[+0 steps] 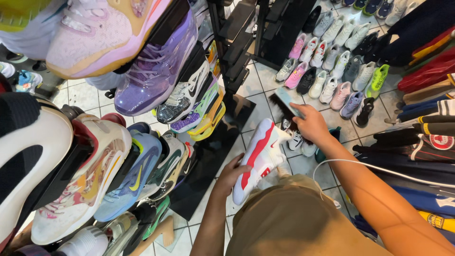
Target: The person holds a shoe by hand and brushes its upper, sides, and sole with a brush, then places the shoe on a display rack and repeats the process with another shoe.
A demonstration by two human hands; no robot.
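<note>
While racks of sneakers [118, 142] crowd the left of the view, tilted toe-down on black shelves [237, 42], rows of more shoes [332, 71] stand on the white tiled floor [256, 90] ahead, and folded jerseys [422, 128] in navy, red and black are stacked along the right edge. One folded piece there carries a round red-and-white patch, and a lower one shows a yellow strip; no hanging sign can be made out.

Held low in front of the person, between the rack and the floor rows, is a white sneaker with a red stripe [258, 159]. It looks light and fairly stiff in the sole, softer in the upper, and a smooth midsole could slip in a loose grip; the heel and the waist of the sole are the sound places to take hold. The left hand [232, 173] cups it from the side near the heel, fingers curled narrow about the sole.

Above it, the right hand [310, 124] grips a shoe brush [286, 103] with a pale blue back and dark bristles, fingers closed on its near end. A thin white cable [379, 168] trails across the right forearm.
</note>
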